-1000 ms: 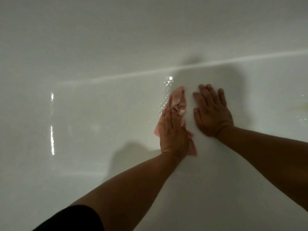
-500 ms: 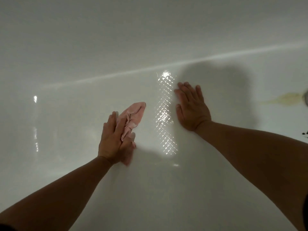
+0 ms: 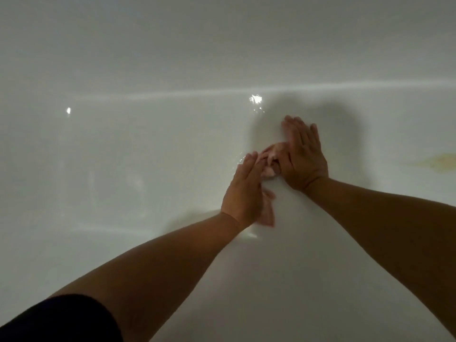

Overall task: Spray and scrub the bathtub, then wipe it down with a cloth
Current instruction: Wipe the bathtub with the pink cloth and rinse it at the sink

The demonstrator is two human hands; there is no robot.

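My left hand [image 3: 243, 191] presses the pink cloth [image 3: 270, 166] on the bathtub [image 3: 123, 169], fingers straight; right hand [image 3: 304, 159] lies flat just right of it, grip unclenched.

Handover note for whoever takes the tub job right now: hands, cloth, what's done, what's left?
Left hand: open, fingers straight, pressing the pink cloth flat on the bathtub.
Right hand: open, palm flat on the tub, right beside the cloth's far end.
Done: the wipe-down stage is under way; wet glints show near the hands.
Left: the yellowish stain at far right is not wiped off; cover it and the rest. No sprayer or scrubber in view.
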